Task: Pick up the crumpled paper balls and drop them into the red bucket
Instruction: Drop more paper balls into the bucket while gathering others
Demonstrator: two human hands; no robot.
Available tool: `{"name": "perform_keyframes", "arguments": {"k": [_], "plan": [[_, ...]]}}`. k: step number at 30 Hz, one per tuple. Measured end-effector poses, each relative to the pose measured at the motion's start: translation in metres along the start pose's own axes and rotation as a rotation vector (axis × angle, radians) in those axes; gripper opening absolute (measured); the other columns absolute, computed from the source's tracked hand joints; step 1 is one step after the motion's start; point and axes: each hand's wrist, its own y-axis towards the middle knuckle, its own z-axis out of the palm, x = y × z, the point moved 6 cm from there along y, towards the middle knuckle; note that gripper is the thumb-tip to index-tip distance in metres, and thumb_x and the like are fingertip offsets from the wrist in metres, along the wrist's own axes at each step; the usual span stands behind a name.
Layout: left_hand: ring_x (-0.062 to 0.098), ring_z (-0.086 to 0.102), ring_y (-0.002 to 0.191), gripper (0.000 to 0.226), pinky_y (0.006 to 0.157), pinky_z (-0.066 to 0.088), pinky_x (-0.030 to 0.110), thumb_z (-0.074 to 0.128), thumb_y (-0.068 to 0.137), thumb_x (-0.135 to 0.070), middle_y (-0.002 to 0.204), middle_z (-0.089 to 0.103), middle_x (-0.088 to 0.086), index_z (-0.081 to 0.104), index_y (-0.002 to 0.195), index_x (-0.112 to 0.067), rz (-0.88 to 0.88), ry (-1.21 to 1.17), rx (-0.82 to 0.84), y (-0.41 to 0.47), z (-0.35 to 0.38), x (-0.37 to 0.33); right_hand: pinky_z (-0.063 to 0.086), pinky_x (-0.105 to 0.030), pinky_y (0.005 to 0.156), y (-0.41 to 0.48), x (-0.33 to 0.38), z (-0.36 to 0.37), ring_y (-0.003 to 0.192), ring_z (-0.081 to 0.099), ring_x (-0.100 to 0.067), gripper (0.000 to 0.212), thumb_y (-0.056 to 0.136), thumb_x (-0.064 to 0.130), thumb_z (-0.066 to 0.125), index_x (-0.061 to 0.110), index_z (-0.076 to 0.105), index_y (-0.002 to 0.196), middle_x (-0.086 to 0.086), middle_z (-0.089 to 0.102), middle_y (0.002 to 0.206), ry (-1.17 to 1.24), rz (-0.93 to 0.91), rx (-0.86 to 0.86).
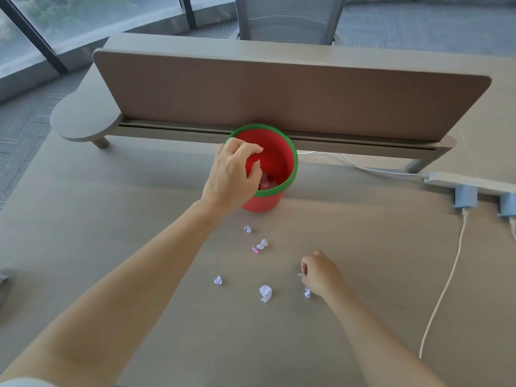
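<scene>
The red bucket [275, 160] with a green rim stands on the desk against the divider, with paper lying at its bottom. My left hand [234, 171] hovers over its left rim, fingers spread and empty. My right hand [318, 273] rests low on the desk, pinching a small white paper ball [301, 274]. Several crumpled white paper balls lie on the desk: one [265, 293] in front, one [218, 280] to its left, one [307, 292] by my right hand, one [262, 243] beside a pink scrap [255, 250], and a tiny one [247, 229] near the bucket.
A brown divider panel [279, 90] runs across the back of the desk. A white cable [444, 289] trails down the right side from blue sockets [465, 196]. A grey chair [287, 18] stands beyond the divider.
</scene>
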Motion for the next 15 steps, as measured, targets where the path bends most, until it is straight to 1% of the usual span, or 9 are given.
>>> {"name": "perform_keyframes", "arguments": {"k": [1,3,4,6,8,10,12,15], "plan": [[0.027,0.057,0.104,0.025,0.089,0.052,0.033,0.059,0.087,-0.010,0.110,0.061,0.009,0.066,0.111,-0.012,-0.001,0.003,0.003,0.000,0.000,0.000,0.038,-0.028,0.060,0.001,0.003,0.001,0.074,0.054,-0.025,0.034,0.085,0.009,0.060,0.026,0.042,0.062,-0.001,0.049,0.095,-0.002,0.003,0.013],[0.027,0.056,0.102,0.023,0.087,0.048,0.029,0.060,0.086,-0.009,0.107,0.062,0.009,0.066,0.108,-0.012,-0.001,0.008,0.011,-0.002,0.000,0.001,0.038,-0.028,0.060,0.003,0.009,0.001,0.081,0.059,-0.028,0.024,0.081,0.002,0.056,0.020,0.048,0.067,-0.005,0.057,0.093,-0.015,-0.004,0.034],[0.026,0.056,0.101,0.022,0.086,0.047,0.027,0.061,0.086,-0.008,0.106,0.062,0.009,0.066,0.107,-0.012,0.001,0.012,0.017,-0.003,0.001,0.002,0.038,-0.029,0.058,0.004,0.012,-0.001,0.083,0.059,-0.029,0.021,0.079,0.001,0.056,0.018,0.049,0.068,-0.006,0.059,0.091,0.010,-0.011,0.023],[0.026,0.056,0.099,0.021,0.085,0.048,0.029,0.061,0.086,-0.008,0.105,0.063,0.008,0.067,0.105,-0.012,0.002,0.014,0.031,-0.007,0.001,0.005,0.039,-0.030,0.059,0.005,0.021,-0.008,0.078,0.055,-0.027,0.022,0.078,0.001,0.057,0.018,0.047,0.069,-0.002,0.052,0.088,0.092,-0.057,-0.041],[0.026,0.055,0.098,0.020,0.085,0.048,0.031,0.061,0.085,-0.007,0.104,0.064,0.008,0.068,0.104,-0.011,0.005,0.011,0.036,-0.010,-0.001,0.008,0.041,-0.032,0.060,0.007,0.040,-0.017,0.073,0.054,-0.026,0.021,0.079,0.001,0.058,0.018,0.047,0.071,0.002,0.047,0.092,0.151,-0.161,-0.091],[0.026,0.056,0.098,0.019,0.084,0.049,0.031,0.061,0.085,-0.007,0.103,0.064,0.008,0.068,0.103,-0.011,0.014,0.015,0.039,-0.013,-0.002,0.010,0.044,-0.035,0.061,0.011,0.066,-0.024,0.073,0.057,-0.029,0.023,0.080,0.000,0.055,0.018,0.044,0.071,0.002,0.050,0.098,0.163,-0.290,-0.103],[0.025,0.056,0.097,0.018,0.083,0.047,0.028,0.062,0.085,-0.007,0.102,0.065,0.008,0.069,0.101,-0.011,0.026,0.022,0.045,-0.016,-0.003,0.010,0.044,-0.036,0.059,0.019,0.090,-0.026,0.075,0.058,-0.030,0.025,0.080,-0.003,0.051,0.018,0.040,0.071,0.002,0.054,0.102,0.118,-0.381,-0.095],[0.026,0.058,0.092,0.016,0.080,0.048,0.029,0.061,0.084,-0.007,0.097,0.066,0.007,0.069,0.097,-0.011,0.030,0.028,0.048,-0.021,-0.006,0.012,0.039,-0.033,0.057,0.036,0.113,-0.014,0.076,0.054,-0.028,0.033,0.086,-0.001,0.050,0.019,0.035,0.064,0.004,0.053,0.092,0.007,-0.462,-0.033]]}}
